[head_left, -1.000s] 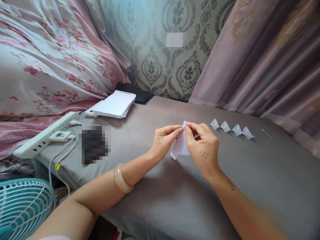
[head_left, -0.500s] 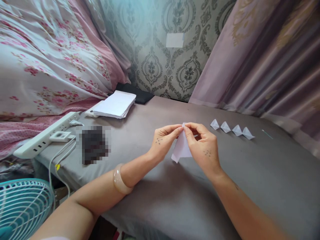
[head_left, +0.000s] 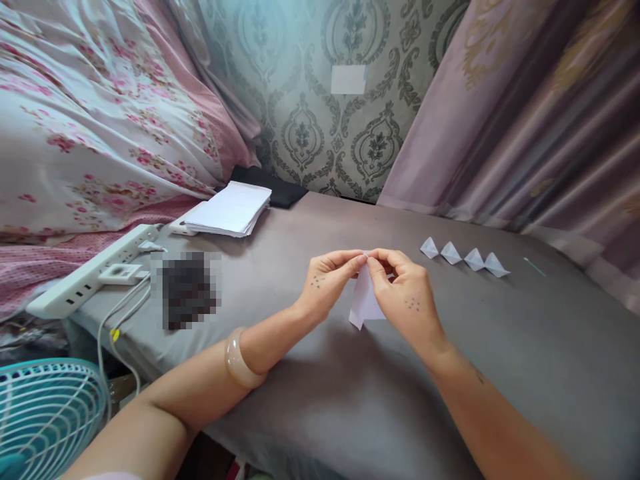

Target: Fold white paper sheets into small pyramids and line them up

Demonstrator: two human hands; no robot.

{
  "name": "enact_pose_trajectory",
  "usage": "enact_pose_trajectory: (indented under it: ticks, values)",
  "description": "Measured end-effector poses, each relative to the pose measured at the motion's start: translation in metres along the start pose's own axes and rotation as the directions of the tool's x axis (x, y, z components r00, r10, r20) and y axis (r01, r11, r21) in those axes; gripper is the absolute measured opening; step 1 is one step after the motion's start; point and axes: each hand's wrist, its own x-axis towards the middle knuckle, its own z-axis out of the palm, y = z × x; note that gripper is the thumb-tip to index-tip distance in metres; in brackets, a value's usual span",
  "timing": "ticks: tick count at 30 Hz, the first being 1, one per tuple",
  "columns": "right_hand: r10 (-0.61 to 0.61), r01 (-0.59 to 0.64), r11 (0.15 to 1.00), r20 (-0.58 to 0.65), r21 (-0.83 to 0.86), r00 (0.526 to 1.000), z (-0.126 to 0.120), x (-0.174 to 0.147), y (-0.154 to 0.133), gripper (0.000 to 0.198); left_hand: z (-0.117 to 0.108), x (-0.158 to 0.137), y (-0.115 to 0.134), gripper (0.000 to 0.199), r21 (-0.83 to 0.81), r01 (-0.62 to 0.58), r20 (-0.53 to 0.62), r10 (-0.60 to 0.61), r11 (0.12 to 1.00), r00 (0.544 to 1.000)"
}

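Note:
Between my two hands hangs a folded sheet of white paper [head_left: 366, 303], its top edge pinched and its lower corner pointing down above the grey cloth. My left hand [head_left: 327, 283] grips the upper end between thumb and fingers. Right beside it, my right hand [head_left: 405, 287] pinches the same end, thumb tip close to the other thumb. The right hand hides part of the sheet. To the right, several small folded paper pieces [head_left: 451, 253] with pointed tops stand in a row on the cloth.
A stack of white paper [head_left: 230, 208] lies at the back left, by a black flat item [head_left: 277, 190]. Along the left edge runs a power strip [head_left: 95, 270] with cables. A blurred dark object [head_left: 190, 290] sits nearby. A fan [head_left: 47, 413] stands lower left; a thin stick [head_left: 535, 267] lies far right.
Both pinching hands have shifted slightly down, and less of the paper's top shows above the fingertips. The sheet's lower corner has swung a little to the right.

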Motion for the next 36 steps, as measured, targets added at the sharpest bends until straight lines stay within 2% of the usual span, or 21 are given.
enact_pose_trajectory:
  ticks: [4, 10, 15, 18, 20, 22, 24, 26, 28, 30, 33, 36]
  values:
    - [-0.028, 0.026, 0.995, -0.02, -0.092, 0.999, 0.0, -0.002, -0.002, 0.02, 0.0, 0.0, 0.002, 0.02, 0.016, -0.011, 0.025, 0.01, 1.0, 1.0]
    - [-0.151, 0.139, 0.951, -0.024, -0.277, 0.988, 0.002, -0.005, -0.005, 0.024, -0.001, 0.001, 0.007, 0.017, 0.006, -0.009, 0.009, 0.009, 1.0, 1.0]
    - [-0.183, 0.172, 0.923, 0.001, -0.345, 0.983, 0.004, -0.006, -0.006, 0.038, -0.001, 0.001, 0.011, 0.017, 0.019, -0.05, -0.034, 0.051, 0.999, 0.998]
    - [-0.114, 0.128, 0.959, 0.07, -0.252, 0.991, 0.0, -0.004, -0.007, 0.045, -0.003, 0.003, 0.013, 0.018, -0.012, -0.021, -0.053, 0.021, 1.0, 0.998]
    - [-0.049, 0.081, 0.982, 0.184, -0.17, 0.982, -0.007, -0.001, -0.005, 0.047, -0.005, 0.006, 0.014, 0.018, -0.074, 0.032, -0.058, -0.036, 0.997, 0.998]
    - [0.024, 0.026, 0.989, 0.328, -0.146, 0.944, -0.017, 0.004, -0.001, 0.049, -0.008, 0.01, 0.014, 0.019, -0.14, 0.075, -0.057, -0.084, 0.987, 0.995]
    - [0.121, -0.061, 0.986, 0.414, -0.156, 0.902, -0.027, 0.01, 0.004, 0.045, -0.01, 0.013, 0.014, 0.019, -0.179, 0.096, -0.046, -0.106, 0.979, 0.993]
    - [0.183, -0.169, 0.983, 0.373, -0.07, 0.909, -0.032, 0.016, 0.008, 0.04, -0.011, 0.015, 0.012, 0.019, -0.19, 0.111, -0.03, -0.119, 0.975, 0.992]
    - [0.186, -0.231, 0.967, 0.325, 0.104, 0.927, -0.031, 0.02, 0.011, 0.038, -0.01, 0.014, 0.01, 0.019, -0.186, 0.119, -0.007, -0.123, 0.975, 0.992]
    - [0.176, -0.266, 0.933, 0.339, 0.242, 0.924, -0.025, 0.019, 0.01, 0.037, -0.009, 0.012, 0.007, 0.019, -0.172, 0.121, 0.017, -0.12, 0.978, 0.993]
    - [0.203, -0.341, 0.88, 0.388, 0.329, 0.899, -0.014, 0.015, 0.007, 0.032, -0.006, 0.009, 0.005, 0.019, -0.147, 0.116, 0.035, -0.112, 0.982, 0.993]
    - [0.239, -0.374, 0.842, 0.352, 0.389, 0.905, -0.008, 0.012, 0.006, 0.033, -0.005, 0.008, 0.004, 0.02, -0.163, 0.132, 0.03, -0.128, 0.978, 0.991]
